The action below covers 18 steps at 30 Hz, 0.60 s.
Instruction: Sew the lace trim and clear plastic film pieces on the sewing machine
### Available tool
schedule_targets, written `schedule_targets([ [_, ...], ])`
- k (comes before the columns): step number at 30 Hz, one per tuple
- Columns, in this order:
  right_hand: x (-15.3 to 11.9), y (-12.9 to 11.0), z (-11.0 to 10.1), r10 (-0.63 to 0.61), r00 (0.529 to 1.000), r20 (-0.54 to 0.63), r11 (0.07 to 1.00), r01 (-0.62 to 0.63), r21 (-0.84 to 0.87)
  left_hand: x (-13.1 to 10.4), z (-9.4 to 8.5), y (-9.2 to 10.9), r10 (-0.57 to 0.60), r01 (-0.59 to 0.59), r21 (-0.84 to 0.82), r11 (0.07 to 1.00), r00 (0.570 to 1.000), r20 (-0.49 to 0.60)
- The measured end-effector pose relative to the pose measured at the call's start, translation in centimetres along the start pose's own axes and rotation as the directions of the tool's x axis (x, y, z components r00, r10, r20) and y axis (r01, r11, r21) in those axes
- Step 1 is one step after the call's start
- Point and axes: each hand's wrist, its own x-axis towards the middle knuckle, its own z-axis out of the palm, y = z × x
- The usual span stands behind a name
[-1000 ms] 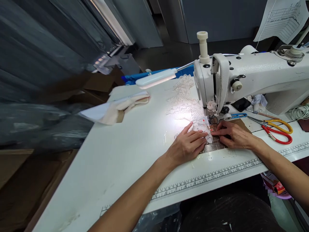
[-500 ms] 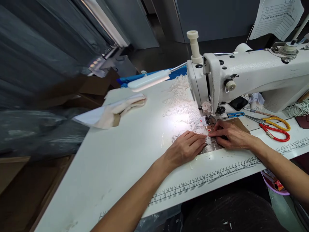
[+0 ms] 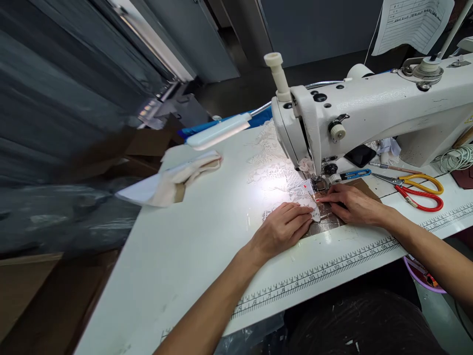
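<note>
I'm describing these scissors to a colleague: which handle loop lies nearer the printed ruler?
The red loop, on the side facing the printed ruler; the yellow loop lies farther back, beyond the red one.

On the table, lower right of the frame, a printed ruler is showing numbers, 10 to 16 among them. A sheet at upper right is carrying writing too small to read; a label on the scissors is looking illegible.

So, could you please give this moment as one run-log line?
left-hand grip: touching white lace | right-hand grip: near presser foot | scissors: on table, to the right
</note>
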Motion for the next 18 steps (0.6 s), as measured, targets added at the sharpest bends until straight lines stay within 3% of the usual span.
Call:
schedule_targets([
  [9,-0.15,0.11,0.11,-0.015,1.000,-0.016,1.000,0.015,-0.011,-0.15,0.18,0.04,-0.008,0.008,0.030,1.000,1.000,-0.002],
  [18,-0.40,-0.85,-0.22,-0.125,0.986,0.108,0.986,0.135,-0.098,-0.15,0.16,-0.02,0.029,-0.028,0.045,0.999,0.999,-0.014],
])
